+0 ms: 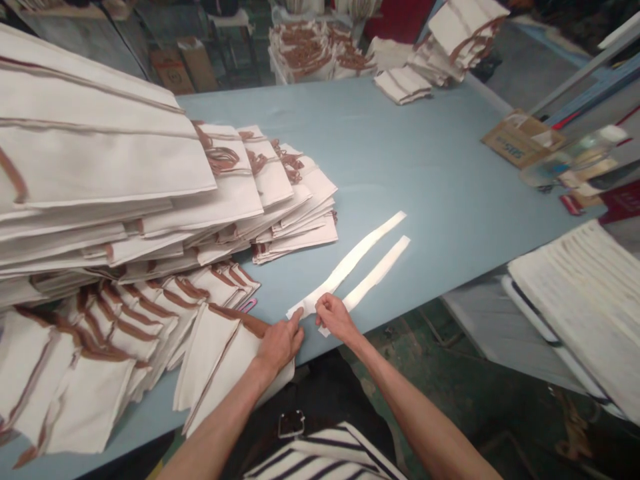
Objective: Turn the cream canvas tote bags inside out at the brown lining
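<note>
Two long white strips lie slantwise near the table's front edge, a longer strip point(350, 262) and a shorter strip point(379, 272). My left hand point(281, 345) rests at the near end of the longer one, its index finger stretched out and pressing on it. My right hand point(336, 317) is closed in a pinch just beside that finger, over the near ends of both strips. What its fingertips hold is too small to make out. Under my left wrist lies a cream cloth bag point(227, 363) with brown trim, partly covered by my forearm.
Tall stacks of cream bags point(115, 160) fill the table's left side, with more folded bags point(90, 360) in front. A pink-handled tool point(249, 305) lies by them. At the far right stand a cardboard box point(523, 140) and a clear plastic container point(575, 157). A fabric pile point(583, 300) sits right.
</note>
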Available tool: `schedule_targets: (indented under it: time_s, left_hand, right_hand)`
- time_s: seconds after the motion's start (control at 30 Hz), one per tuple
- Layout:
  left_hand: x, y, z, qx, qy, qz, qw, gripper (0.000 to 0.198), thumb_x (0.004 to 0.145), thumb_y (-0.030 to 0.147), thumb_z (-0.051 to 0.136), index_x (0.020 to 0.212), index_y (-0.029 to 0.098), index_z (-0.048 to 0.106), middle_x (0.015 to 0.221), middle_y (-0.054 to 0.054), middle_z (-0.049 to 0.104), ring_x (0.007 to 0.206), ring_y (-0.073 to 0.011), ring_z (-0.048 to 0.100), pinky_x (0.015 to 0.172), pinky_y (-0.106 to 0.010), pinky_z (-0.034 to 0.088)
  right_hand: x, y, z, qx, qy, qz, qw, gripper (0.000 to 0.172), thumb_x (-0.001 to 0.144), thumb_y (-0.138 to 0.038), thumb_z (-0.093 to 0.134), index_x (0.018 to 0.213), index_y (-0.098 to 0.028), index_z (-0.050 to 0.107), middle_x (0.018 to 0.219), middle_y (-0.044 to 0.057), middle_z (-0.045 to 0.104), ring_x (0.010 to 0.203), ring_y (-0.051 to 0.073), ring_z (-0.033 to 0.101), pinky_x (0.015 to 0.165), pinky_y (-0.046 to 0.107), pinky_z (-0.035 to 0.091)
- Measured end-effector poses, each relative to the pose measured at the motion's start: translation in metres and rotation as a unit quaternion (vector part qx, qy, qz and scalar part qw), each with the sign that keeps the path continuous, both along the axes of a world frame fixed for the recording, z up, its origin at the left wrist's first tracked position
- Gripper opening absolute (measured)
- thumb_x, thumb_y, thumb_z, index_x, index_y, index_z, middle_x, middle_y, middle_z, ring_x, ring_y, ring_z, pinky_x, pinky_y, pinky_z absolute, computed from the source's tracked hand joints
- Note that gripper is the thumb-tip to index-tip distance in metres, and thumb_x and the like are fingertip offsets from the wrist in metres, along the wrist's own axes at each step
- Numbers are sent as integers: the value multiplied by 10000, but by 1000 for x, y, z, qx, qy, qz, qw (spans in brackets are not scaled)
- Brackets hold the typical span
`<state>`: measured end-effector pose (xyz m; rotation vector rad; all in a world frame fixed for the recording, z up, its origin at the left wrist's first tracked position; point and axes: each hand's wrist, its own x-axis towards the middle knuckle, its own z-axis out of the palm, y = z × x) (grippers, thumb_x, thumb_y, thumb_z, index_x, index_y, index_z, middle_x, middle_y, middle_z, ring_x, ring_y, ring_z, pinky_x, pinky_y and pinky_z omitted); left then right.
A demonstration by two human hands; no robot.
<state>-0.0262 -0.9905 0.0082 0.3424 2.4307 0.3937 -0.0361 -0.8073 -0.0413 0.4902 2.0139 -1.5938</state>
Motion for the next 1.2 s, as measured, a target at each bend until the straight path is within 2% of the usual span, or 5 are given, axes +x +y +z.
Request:
schedule_targets:
  time_s: [0.2,0.37,0.8,1.03,1.2]
  left_hand:
    - [-6,8,1,-15,2,-13,1000,375,1031,359,649,1355,172,617,1243,-100,701,1026,-241,722,895,-459,624]
    - [-7,9,1,-10,4,-4,1000,375,1031,364,648,1351,172,619,1242,-100,702,1029,-241,721,898,-460,623]
    - [-48,27,-13,-47,-32,77,995,307,1022,383,660,1228,157,678,1209,-93,717,1035,-237,717,907,-454,614]
    - [-48,26,-19,-58,-33,81,995,307,1023,391,657,1221,158,681,1203,-92,719,1036,-237,717,911,-456,612]
    - [-48,26,-22,-60,-31,86,994,309,1023,395,656,1220,158,681,1199,-91,719,1034,-237,717,911,-456,611]
  right_hand:
    - [-12,-5,-8,-15,-30,-71,997,324,1030,-362,661,1285,-163,639,1214,88,690,980,215,712,831,401,629]
    - [-23,6,-3,-1,-3,-88,996,343,1031,-368,658,1308,-168,630,1242,93,681,1009,225,707,854,416,625]
    - [-38,53,19,120,63,50,990,292,1033,-369,657,1233,-155,663,1172,79,704,955,205,714,817,388,629]
    - [-59,98,44,275,169,137,936,340,1025,-349,666,1320,-184,636,1327,106,657,1135,259,678,965,481,590]
    - [-94,127,62,366,181,176,896,302,1028,-353,662,1274,-178,660,1304,101,670,1122,252,682,959,472,591]
